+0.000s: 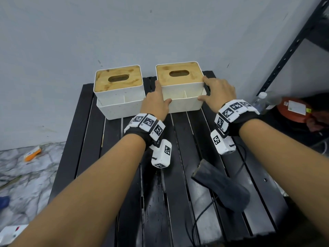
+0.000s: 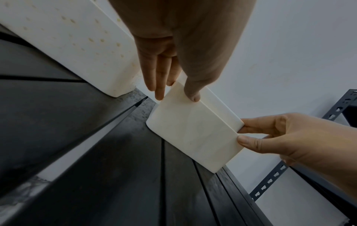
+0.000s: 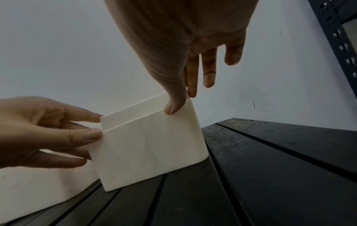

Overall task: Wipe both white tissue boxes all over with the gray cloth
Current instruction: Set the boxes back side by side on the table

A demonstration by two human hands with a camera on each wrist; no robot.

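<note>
Two white tissue boxes with wooden lids stand at the far edge of the black slatted table (image 1: 179, 143), against the wall. Both my hands hold the right tissue box (image 1: 183, 104). My left hand (image 1: 156, 100) grips its left end, thumb on the front face and fingers along the side (image 2: 176, 96). My right hand (image 1: 219, 93) grips the right end the same way (image 3: 181, 100). The box's base rests on the slats (image 3: 150, 149). The left tissue box (image 1: 121, 104) stands untouched beside it. The gray cloth (image 1: 226, 188) lies crumpled on the table under my right forearm, in neither hand.
A black metal shelf frame (image 1: 284, 56) rises at the right, with a plastic bottle (image 1: 263, 100) and a red round object (image 1: 293, 107) beside the table. A thin black cable (image 1: 201, 216) runs over the near slats. An orange item (image 1: 33, 153) lies on the marble floor at the left.
</note>
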